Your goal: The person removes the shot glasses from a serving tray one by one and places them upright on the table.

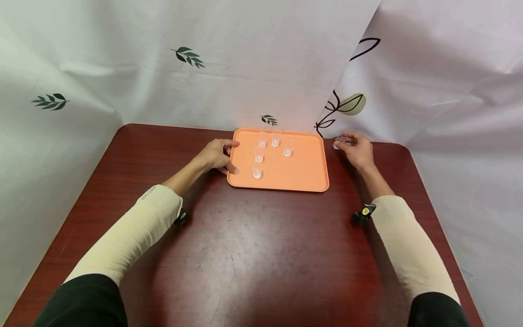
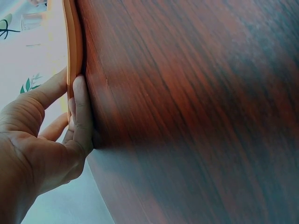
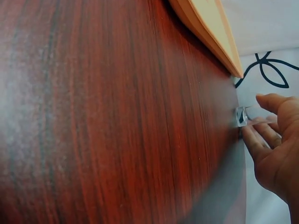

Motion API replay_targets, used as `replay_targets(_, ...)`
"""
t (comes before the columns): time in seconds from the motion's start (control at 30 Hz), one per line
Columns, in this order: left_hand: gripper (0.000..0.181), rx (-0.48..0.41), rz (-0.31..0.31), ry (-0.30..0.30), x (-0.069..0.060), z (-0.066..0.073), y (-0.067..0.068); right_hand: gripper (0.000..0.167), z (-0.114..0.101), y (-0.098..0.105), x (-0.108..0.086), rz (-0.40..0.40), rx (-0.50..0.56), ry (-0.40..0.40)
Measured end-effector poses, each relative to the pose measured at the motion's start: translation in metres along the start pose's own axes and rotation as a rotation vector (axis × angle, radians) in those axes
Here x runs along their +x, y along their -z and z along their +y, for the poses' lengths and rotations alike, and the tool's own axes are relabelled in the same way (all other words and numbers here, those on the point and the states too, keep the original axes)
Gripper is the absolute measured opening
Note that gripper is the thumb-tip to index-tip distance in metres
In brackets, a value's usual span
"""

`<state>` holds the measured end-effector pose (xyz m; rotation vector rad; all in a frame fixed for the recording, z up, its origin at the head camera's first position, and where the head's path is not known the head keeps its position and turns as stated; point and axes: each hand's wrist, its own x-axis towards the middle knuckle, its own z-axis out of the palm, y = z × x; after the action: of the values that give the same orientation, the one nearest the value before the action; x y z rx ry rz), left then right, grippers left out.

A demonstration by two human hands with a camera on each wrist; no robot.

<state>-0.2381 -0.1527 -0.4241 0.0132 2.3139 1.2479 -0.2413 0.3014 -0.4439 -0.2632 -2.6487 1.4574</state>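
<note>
My left hand (image 1: 214, 154) grips the left rim of an orange tray (image 1: 302, 170), thumb on top and other fingers under the edge, as the left wrist view shows. Several small clear shot glasses stand upright on the tray's left and middle part, among them a front one (image 1: 257, 173) and a rightmost one (image 1: 288, 149). Just right of the tray's far right corner, my right hand (image 1: 358, 151) holds another clear shot glass (image 3: 241, 116) between thumb and fingers, low at the table's back edge. Whether that glass touches the table, I cannot tell.
The tray lies on a dark red wooden table (image 1: 253, 254) close to its back edge. White cloth (image 1: 229, 91) with leaf prints hangs right behind the table and along its sides. A small dark device (image 1: 362, 215) sits at my right wrist.
</note>
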Motion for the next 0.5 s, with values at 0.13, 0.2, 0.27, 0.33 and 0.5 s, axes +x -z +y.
replay_targets(0.13,0.105,0.004,0.001,0.0,-0.0002,0.0,0.0,0.057,0.0009,0.0003,-0.0015,0.004,-0.005,-0.006)
replay_targets(0.2,0.105,0.005,-0.001,-0.004,-0.0005,0.0,0.0001,0.059,0.0021,0.0007,-0.0021,0.006,0.004,-0.013)
replay_targets(0.27,0.106,0.004,-0.004,-0.006,-0.0008,0.0004,0.0,0.06,0.0034,0.0012,-0.0028,0.006,0.012,-0.019)
replay_targets(0.33,0.106,0.004,-0.003,-0.01,-0.0004,-0.0004,0.0002,0.062,0.0041,0.0019,-0.0039,0.005,0.015,-0.023)
replay_targets(0.5,0.106,0.0,-0.006,-0.016,0.0013,-0.0025,0.0003,0.065,0.0061,0.0048,-0.0087,0.002,0.005,-0.026)
